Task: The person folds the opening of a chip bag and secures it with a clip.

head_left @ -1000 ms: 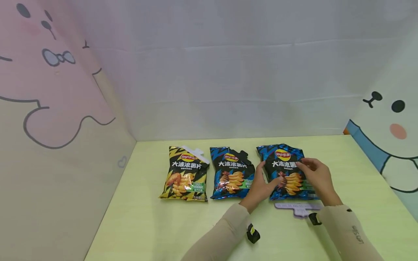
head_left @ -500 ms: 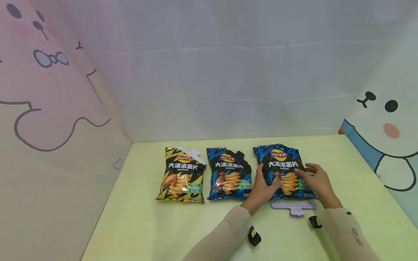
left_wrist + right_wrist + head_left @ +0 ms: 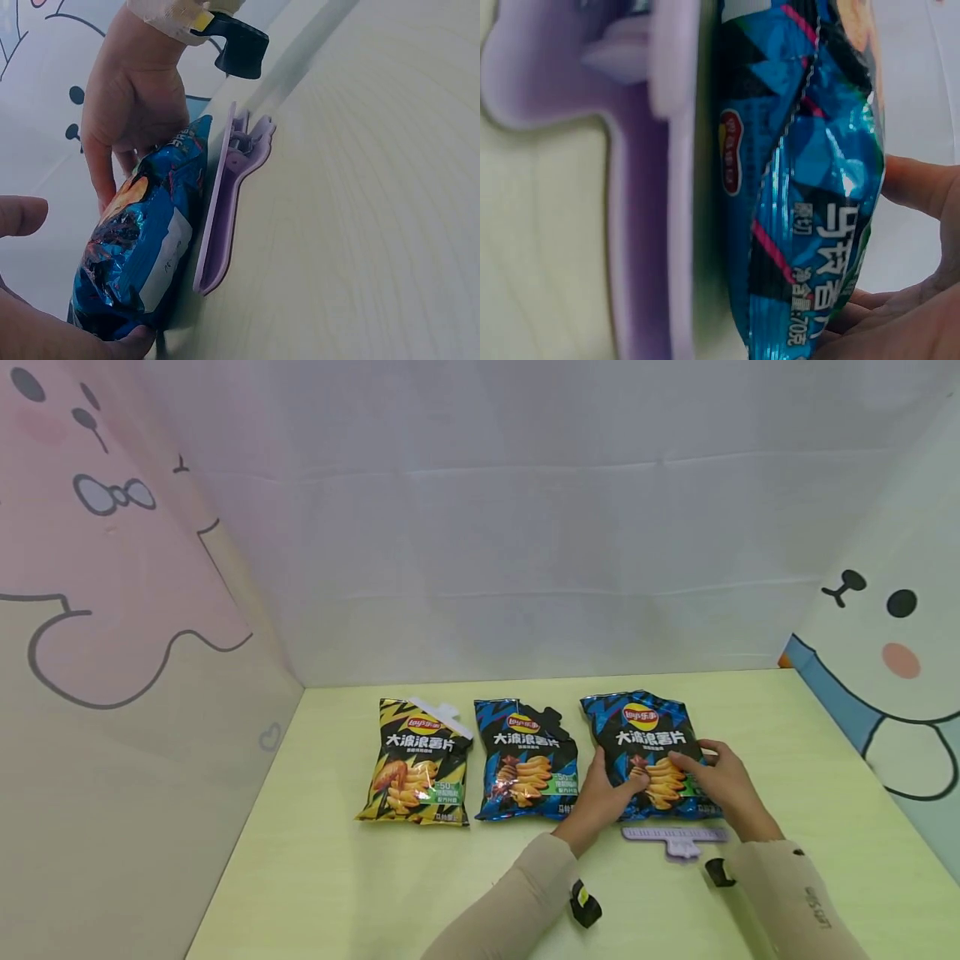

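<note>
A blue bag of potato chips (image 3: 647, 742) lies face up on the table at the right, between both hands. My left hand (image 3: 597, 797) holds its left side, with the thumb over the front. The right hand (image 3: 729, 782) grips the lower right side; its thumb (image 3: 915, 180) touches the front while the other fingers are partly hidden behind the edge. Just below the bag lies a purple bag clip (image 3: 678, 837), touched by neither hand. In the left wrist view the clip (image 3: 225, 202) rests beside the bag's bottom edge.
Left of the held bag lies another blue chip bag (image 3: 528, 772), a black clip (image 3: 549, 722) across its top right corner. Farther left is a yellow chip bag (image 3: 412, 777) with a white clip (image 3: 447, 717). A pale curtain wall (image 3: 480, 568) stands behind the table (image 3: 300, 877).
The head view has shifted slightly. My right hand has moved a little to the left, its thumb farther over the bag's front. The bags and the purple clip keep their places.
</note>
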### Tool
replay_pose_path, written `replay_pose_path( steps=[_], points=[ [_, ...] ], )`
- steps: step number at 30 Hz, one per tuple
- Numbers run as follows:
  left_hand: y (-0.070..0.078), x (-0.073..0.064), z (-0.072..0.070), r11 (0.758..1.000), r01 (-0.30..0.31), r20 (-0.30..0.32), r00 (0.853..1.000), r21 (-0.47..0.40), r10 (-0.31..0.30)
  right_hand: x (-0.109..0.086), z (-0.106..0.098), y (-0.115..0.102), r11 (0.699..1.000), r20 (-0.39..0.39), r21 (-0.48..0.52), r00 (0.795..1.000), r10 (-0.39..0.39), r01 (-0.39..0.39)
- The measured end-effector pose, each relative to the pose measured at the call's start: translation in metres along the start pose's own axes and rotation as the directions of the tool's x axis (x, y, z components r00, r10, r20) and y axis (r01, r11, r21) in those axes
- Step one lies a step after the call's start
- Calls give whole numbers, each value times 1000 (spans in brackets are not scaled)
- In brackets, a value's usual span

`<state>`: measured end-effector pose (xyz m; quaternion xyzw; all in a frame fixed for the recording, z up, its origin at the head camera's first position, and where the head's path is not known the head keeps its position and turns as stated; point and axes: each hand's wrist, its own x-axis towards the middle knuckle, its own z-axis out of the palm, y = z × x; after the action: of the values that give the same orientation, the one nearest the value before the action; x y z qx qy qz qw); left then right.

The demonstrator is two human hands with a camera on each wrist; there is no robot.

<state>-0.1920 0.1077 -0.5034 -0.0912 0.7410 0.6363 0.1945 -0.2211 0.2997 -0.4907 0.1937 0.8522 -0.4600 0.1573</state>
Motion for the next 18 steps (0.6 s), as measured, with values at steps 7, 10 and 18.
replay_pose_path(
  steps=[7, 10, 18],
  points=[
    [-1, 1, -1, 999, -17, -4, 1000, -45, 17, -1, 4, 1, 1000, -12, -1, 1000, -4, 4],
    [-1, 0, -1, 999, -20, 4, 1000, -46, 21, -1, 5, 2, 999, -19, 7, 999, -33, 33],
    [1, -3, -1, 1000, -23, 8, 1000, -20, 23, -5, 7, 1, 997, -18, 29, 997, -70, 71]
  ],
)
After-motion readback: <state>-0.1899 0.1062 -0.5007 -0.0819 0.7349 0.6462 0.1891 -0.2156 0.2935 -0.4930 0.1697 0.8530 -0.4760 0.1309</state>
